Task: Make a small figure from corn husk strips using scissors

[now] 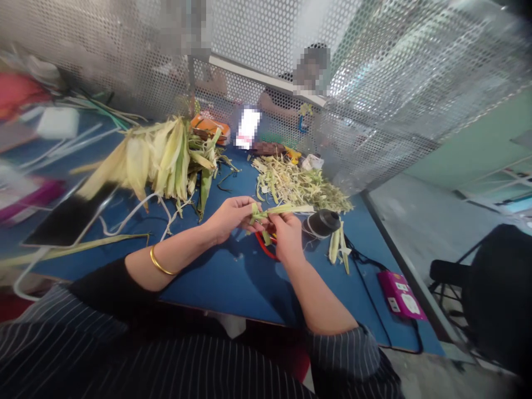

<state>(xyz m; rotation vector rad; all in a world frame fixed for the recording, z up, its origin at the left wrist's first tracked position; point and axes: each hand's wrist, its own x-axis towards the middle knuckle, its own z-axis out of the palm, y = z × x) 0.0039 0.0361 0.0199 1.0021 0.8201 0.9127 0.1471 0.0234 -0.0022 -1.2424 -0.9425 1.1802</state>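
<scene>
Nearer than the black spool (321, 223), a husk strip (286, 209) is pinched between the fingers of the left hand (239, 217) and right hand (287, 235); beyond it, shredded husk (299, 185) is heaped.

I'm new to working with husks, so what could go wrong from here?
The husk strip in the left hand and right hand may split if pulled hard. Its free end reaches close to the black spool and might nudge it. The red loop, partly hidden by the right hand, could snag a strip.
</scene>
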